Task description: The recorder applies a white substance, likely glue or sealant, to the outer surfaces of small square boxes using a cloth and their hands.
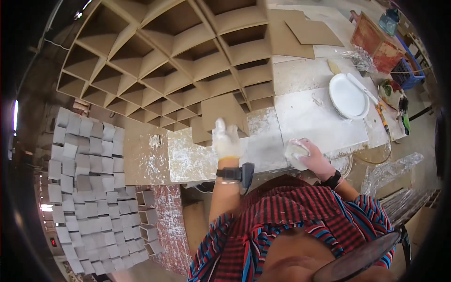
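Observation:
My left hand (227, 141), in a pale, white-smeared glove, grips the near side of a small brown cardboard box (221, 112). A second brown cardboard piece (201, 132) shows just left of that box, partly behind it. My right hand (315, 162) is closed around a whitish rounded pad (297, 152), apart from the box and above the table's near edge. What the pad is made of I cannot tell. A large brown cardboard grid of open compartments (171, 58) stands beyond the box. To the right is a round white tub (348, 96) with white contents.
Several rows of grey-white boxes (89, 188) are stacked at the left. Flat cardboard sheets (310, 30) lie at the back right. A white-handled tool (362, 87) lies beside the tub. Farther right are a reddish wooden box (375, 42), a blue crate (407, 75) and clear plastic wrap (392, 171).

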`<action>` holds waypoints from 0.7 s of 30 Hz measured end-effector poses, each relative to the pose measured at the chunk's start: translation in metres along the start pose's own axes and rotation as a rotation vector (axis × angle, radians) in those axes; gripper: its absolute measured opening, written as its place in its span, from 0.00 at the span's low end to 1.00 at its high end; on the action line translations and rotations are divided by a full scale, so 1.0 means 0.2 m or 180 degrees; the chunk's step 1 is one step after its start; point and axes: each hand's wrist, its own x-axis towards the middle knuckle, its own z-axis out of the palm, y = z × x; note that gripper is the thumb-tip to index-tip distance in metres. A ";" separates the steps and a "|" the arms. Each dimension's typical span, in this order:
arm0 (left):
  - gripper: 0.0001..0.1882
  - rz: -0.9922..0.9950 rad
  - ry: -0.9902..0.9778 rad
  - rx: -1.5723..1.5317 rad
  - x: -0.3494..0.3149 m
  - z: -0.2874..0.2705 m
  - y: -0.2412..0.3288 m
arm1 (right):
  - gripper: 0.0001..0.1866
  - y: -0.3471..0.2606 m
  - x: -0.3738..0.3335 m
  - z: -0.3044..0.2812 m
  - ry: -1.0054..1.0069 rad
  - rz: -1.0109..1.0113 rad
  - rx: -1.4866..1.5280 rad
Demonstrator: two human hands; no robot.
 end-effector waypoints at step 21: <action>0.24 -0.2892 -0.0911 -0.0050 -0.18 -0.19 -1.04 | 0.26 0.24 0.32 -0.47 0.0345 -0.0635 -0.2079</action>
